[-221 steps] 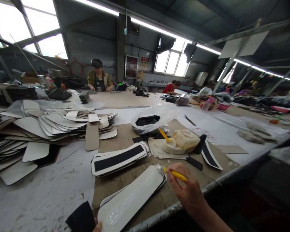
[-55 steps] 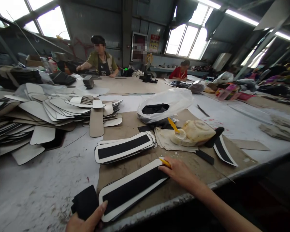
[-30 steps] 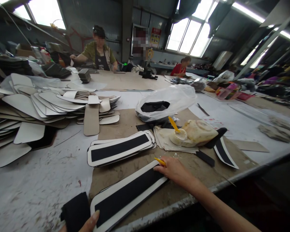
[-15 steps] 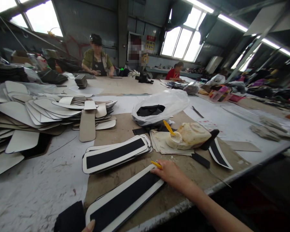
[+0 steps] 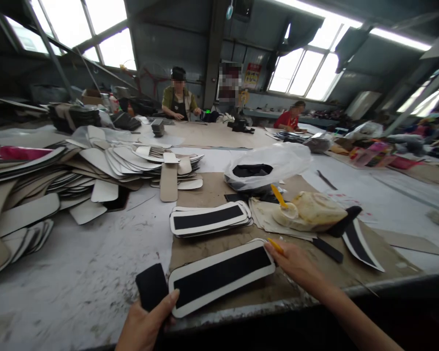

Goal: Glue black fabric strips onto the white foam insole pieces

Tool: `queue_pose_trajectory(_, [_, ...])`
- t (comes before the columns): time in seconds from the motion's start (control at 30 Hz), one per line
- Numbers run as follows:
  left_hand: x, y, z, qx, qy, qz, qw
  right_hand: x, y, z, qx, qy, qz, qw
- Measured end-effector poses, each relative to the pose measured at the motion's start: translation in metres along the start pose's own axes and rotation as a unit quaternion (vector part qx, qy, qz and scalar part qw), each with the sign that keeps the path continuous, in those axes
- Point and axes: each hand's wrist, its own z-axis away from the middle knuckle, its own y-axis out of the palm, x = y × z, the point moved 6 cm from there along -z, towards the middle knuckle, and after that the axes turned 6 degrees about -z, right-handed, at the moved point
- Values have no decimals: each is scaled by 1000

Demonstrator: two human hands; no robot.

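Note:
A long white panel [image 5: 223, 312] with rounded ends and a black strip along its middle lies at a slant near the table's front edge. My left hand [image 5: 146, 319] grips its left end, thumb on top. Black folded fabric [image 5: 151, 285] sticks up beside that thumb; whether the fingers hold it too is hidden. At the panel's right end, my right hand [image 5: 294, 263] is closed round a yellow spatula [image 5: 275, 245], fingertips touching the panel's corner. Behind lies a stack of similar panels [image 5: 208, 219]. A whitish glue-stained container [image 5: 314, 210] has another yellow spatula [image 5: 279, 196] in its mouth.
A plastic bag [image 5: 278, 158] holding black pieces stands behind the container. White and tan panels [image 5: 120, 163] are piled at the left. A curved panel [image 5: 362, 246] lies at the right, near a loose black strip [image 5: 328, 250]. Two people [image 5: 179, 100] sit across the table.
The view has shifted, so the scene sits farther right and more of my left hand shows. My right hand still has the spatula at the panel's right end.

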Motion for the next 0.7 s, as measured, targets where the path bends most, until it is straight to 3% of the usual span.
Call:
queue_pose_trajectory(0.23, [-17, -9, 13, -2, 16, 63, 998, 15, 3, 8, 45, 57, -199, 977])
queue_pose_trajectory(0.37, [-13, -16, 6, -25, -10, 69, 997, 32, 8, 16, 89, 118, -302, 942])
queue_pose_trajectory(0.47, [-14, -20, 0, -42, -10, 91, 995, 40, 10, 19, 87, 130, -372, 915])
queue_pose_trajectory(0.7, [-29, -16, 9, -61, 20, 110, 992, 36, 15, 27, 46, 150, -369, 916])
